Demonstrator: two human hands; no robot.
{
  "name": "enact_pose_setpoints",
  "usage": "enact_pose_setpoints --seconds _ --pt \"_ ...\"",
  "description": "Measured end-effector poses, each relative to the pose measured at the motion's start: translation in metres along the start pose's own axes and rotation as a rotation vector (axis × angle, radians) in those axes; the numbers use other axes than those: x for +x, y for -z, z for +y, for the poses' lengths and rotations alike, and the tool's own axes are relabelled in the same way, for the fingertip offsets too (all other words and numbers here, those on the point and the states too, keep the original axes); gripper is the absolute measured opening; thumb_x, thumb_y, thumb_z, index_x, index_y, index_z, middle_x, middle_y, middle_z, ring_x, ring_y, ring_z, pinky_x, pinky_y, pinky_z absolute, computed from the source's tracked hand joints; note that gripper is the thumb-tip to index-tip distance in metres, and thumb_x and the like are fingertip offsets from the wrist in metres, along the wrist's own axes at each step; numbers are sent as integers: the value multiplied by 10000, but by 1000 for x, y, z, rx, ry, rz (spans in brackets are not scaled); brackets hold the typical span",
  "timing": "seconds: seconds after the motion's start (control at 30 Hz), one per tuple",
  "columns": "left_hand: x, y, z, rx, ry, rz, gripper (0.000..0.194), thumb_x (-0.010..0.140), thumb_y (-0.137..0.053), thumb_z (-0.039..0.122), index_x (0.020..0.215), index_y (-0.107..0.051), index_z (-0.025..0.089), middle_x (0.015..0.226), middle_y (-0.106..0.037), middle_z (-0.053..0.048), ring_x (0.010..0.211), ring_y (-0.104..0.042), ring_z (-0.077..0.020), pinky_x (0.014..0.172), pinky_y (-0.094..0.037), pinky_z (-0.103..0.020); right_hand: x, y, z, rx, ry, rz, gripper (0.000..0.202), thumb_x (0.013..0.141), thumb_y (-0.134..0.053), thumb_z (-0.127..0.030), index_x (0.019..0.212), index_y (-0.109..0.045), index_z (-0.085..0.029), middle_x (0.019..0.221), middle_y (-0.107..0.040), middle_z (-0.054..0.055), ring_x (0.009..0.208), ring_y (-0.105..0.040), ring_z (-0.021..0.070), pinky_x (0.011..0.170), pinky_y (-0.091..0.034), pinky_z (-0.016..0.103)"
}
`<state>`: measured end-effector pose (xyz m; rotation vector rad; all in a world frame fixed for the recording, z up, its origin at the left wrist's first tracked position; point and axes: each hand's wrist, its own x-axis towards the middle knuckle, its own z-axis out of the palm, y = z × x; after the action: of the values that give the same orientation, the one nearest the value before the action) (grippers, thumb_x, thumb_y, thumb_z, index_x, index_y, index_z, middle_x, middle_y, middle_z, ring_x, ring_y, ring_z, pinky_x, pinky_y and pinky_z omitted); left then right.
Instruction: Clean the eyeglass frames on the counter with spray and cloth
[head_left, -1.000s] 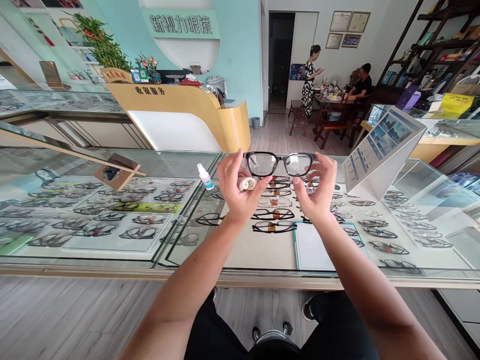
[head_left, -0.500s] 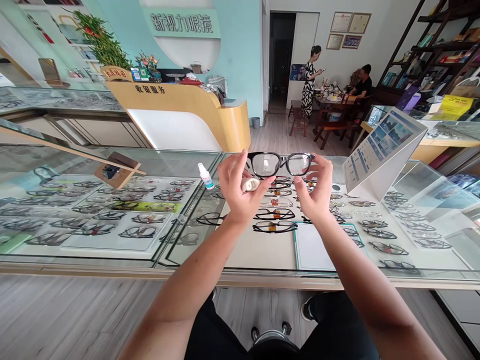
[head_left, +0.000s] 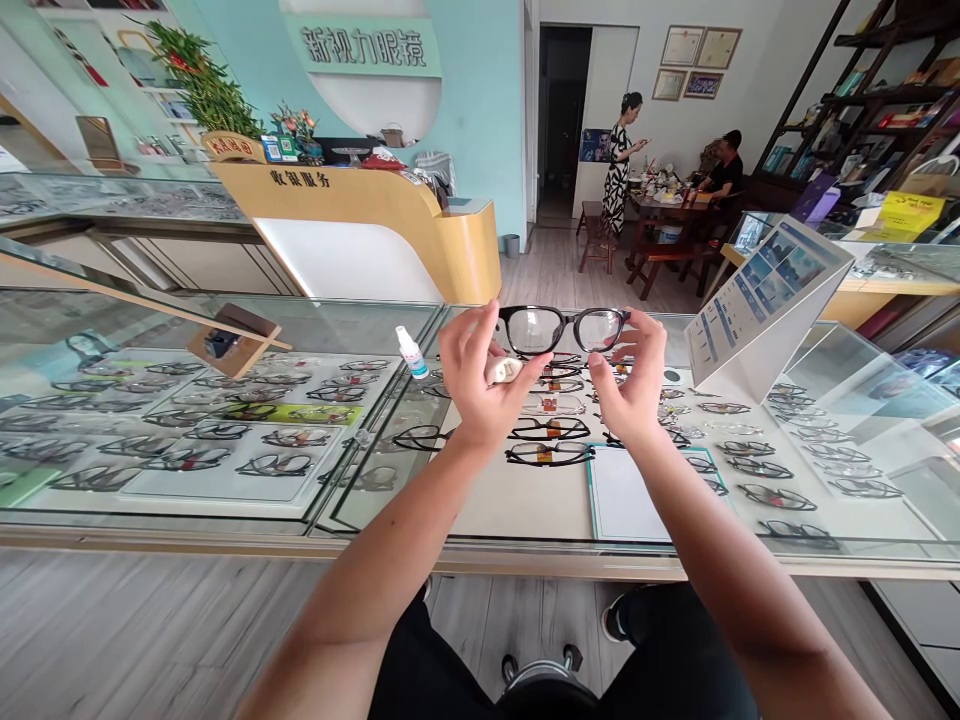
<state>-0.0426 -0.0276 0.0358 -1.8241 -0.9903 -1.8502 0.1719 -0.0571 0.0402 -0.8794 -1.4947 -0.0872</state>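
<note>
Spanning both hands, black-framed glasses (head_left: pixel 568 318) sit between the fingertips (head_left: pixel 551 358).

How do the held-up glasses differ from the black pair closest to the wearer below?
The held glasses are raised between the left hand and right hand; the displayed pair lies in the case. The displayed pair bears an orange tag; the held glasses show none. Both frames look dark.

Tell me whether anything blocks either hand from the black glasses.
Nothing visible does: the left hand and right hand hold the black glasses by opposite ends. A white roll is tucked in the left hand.
</note>
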Motion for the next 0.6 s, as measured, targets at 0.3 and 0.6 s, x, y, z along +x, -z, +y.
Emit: enact_pose_setpoints --seconds 0.3,0.6 --pt "2 1 1 -56 -27 -34 844 1047 -739 679 1762 -442 343 1533 -668 -168 939 -708 -212 785 -607 -369 0 -1 2 1 7 29 556 1069 -680 -487 1553 -473 -309 1366 -607 130 1022 -695 267 776 -622 467" --pt "6 -3 2 -174 155 -121 810 1051 -743 676 1720 -479 304 1533 -694 -164 888 -725 -169 906 -635 -386 2 -1 -1 -59 52 72 617 1037 -738 -487 1568 -467 -329 1382 -581 135 964 -678 250 730 -645 468"
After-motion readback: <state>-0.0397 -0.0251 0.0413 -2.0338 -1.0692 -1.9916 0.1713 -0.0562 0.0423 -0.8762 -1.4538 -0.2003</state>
